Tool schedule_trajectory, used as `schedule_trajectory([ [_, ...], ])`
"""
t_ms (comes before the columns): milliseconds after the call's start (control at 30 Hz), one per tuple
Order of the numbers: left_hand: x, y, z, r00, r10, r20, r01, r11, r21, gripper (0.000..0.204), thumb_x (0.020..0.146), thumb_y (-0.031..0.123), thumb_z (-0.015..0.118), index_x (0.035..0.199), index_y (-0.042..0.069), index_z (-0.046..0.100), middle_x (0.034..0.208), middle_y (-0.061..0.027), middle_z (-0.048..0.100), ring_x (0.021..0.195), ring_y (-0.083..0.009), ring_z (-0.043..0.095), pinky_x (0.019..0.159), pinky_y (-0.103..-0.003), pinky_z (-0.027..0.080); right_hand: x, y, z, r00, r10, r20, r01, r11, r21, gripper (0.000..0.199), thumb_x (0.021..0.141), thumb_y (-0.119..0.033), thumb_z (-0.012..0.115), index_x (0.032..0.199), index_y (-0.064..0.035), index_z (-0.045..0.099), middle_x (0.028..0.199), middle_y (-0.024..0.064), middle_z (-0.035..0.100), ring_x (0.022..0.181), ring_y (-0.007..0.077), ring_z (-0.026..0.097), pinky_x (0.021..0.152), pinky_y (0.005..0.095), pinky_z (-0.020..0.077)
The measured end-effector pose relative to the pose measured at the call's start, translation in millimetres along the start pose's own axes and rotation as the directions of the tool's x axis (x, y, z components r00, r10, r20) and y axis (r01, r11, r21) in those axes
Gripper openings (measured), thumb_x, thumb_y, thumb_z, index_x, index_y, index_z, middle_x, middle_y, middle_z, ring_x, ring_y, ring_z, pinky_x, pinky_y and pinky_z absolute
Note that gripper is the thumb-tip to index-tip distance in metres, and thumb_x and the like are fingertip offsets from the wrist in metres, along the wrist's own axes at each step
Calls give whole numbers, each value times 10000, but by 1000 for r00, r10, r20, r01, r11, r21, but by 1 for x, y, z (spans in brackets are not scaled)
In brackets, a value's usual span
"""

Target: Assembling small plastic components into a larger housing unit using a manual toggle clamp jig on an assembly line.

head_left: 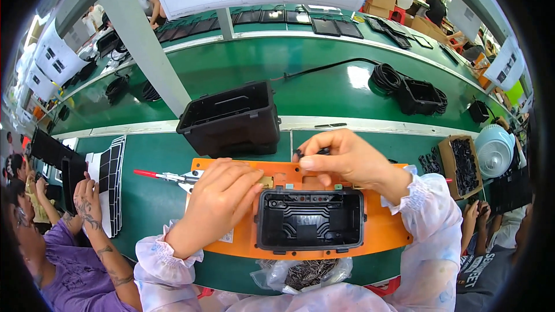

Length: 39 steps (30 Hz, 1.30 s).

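Note:
An orange fixture plate (393, 222) lies before me, with a black rectangular plastic housing (309, 249) set in it, its hollow side up. My left hand (222, 202) rests on the plate's left part, fingers stretched out, the tips beside a small brass-coloured piece (267, 181). Over the plate's far edge, my right hand (341, 162) is closed in a pinch on a small black part (299, 153), mostly covered by the fingers. A red-handled toggle clamp (165, 175) sits at the plate's left side.
Beyond the plate stands a large open black box (231, 138). A bag of screws (306, 274) lies nearest me. At right are a cardboard box (446, 159) of black parts and a fan (494, 149). Coiled cable (386, 78) lies farther back. Co-workers sit on both sides.

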<state>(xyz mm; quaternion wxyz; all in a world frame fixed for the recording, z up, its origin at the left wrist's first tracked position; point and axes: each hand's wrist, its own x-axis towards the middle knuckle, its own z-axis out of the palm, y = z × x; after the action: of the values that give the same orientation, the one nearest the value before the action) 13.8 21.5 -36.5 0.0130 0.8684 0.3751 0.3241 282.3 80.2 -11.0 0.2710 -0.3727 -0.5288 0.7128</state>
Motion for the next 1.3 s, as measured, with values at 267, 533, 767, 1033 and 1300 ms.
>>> schedule_trajectory([
  [267,4,-8,3,998,21,68,-19,999,-27,241,869,105,756,1089,21,707,1053,-103,700,1032,-281,676,962,-473,510,28,10,1,984,-70,162,128,915,-383,159,914,-112,779,911,-28,643,997,34,656,890,73,592,798,237,485],
  [533,5,-10,3,998,8,67,-5,999,-42,252,848,104,777,1081,29,714,1061,-97,706,1039,-268,678,968,-471,509,34,15,-4,865,-302,400,468,774,-428,283,862,-53,781,1128,-11,694,990,69,652,842,156,606,796,304,517],
  [767,3,-8,2,998,21,57,-18,998,-54,253,845,93,777,1082,30,717,1055,-94,705,1037,-272,677,976,-475,500,33,7,1,840,-236,488,483,736,-475,303,850,-29,784,1145,-16,717,1050,83,644,852,156,609,808,311,524],
  [1033,3,-5,0,997,36,63,-33,998,-61,269,842,88,778,1095,25,708,1059,-97,703,1037,-274,676,984,-481,493,25,-4,1,960,-72,272,213,818,-535,165,943,-131,747,1039,1,724,924,24,653,808,86,618,741,251,499],
  [1300,9,-2,5,1000,4,5,-4,994,-106,363,832,75,792,1164,19,655,1045,-100,698,978,-273,677,970,-512,483,30,-1,6,984,100,148,-31,912,-408,193,960,-178,744,1057,-19,692,756,5,686,665,38,628,529,198,459],
])
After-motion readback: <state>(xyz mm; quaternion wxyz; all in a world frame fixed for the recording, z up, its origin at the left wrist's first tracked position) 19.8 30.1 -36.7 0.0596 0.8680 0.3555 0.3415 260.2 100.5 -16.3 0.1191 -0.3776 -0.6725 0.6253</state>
